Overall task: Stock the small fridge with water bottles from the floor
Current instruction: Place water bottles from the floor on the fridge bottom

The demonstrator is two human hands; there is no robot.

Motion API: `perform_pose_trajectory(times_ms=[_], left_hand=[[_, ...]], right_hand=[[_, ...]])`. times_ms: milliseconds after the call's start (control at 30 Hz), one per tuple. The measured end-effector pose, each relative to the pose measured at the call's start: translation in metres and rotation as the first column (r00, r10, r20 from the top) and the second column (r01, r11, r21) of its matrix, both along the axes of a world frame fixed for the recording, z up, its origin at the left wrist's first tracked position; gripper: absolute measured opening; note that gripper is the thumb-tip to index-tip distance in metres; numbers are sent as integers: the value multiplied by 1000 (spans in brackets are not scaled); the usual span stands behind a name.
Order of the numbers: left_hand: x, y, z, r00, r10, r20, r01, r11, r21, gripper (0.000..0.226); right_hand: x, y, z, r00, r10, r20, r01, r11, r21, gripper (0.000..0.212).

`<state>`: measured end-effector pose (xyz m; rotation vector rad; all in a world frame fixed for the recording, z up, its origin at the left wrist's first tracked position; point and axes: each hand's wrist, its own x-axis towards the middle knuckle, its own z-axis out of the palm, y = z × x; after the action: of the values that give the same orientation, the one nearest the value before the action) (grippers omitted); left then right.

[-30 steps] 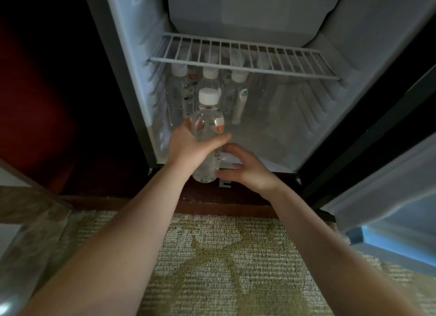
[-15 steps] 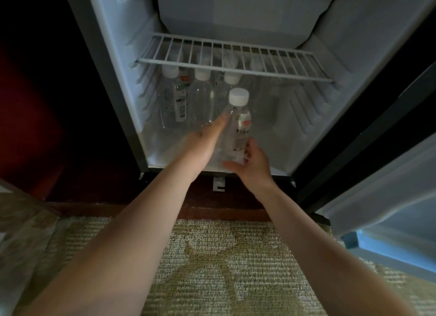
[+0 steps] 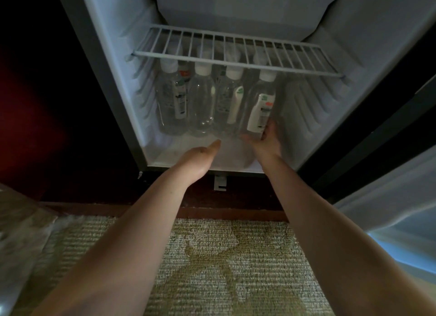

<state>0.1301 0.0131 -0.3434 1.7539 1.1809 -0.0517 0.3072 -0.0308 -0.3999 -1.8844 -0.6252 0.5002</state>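
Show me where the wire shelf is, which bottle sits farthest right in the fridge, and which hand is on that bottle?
wire shelf [image 3: 236,64], head view, on its front rail.
rightmost water bottle [image 3: 259,110], head view, on its white label.
right hand [image 3: 269,142], head view, on the middle of the hand.

Dim light falls on patterned beige carpet [image 3: 212,256] below a dark wooden base [image 3: 224,213].

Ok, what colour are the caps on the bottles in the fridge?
White; the caps show clearest in the head view.
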Motion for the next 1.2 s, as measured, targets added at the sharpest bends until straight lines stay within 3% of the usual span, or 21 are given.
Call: perform_pose_trajectory(times_ms=[167,467,633,800,1000,1200], left_hand=[[2,0,1,1000,-21,-9,21,1000,20,67],[3,-5,7,998,-62,-30,63,998,31,68],[3,-9,7,999,-39,23,37,996,84,43],[-4,-15,14,996,-24,82,13,991,133,42],[-31,-29,32,999,-42,25,38,985,169,72],[-46,-66,63,996,-88,21,81,970,228,35]], right_hand=[[15,11,-1,974,61,216,-22,984,-176,59],[19,18,-1,945,156,288,-27,913,-407,57],[1,2,-4,971,55,232,27,942,-336,69],[-29,-29,1,973,53,226,10,963,-269,63],[-56,-72,26,977,171,123,-124,939,-322,45],[-84,-125,76,954,202,223,-127,942,-311,26]])
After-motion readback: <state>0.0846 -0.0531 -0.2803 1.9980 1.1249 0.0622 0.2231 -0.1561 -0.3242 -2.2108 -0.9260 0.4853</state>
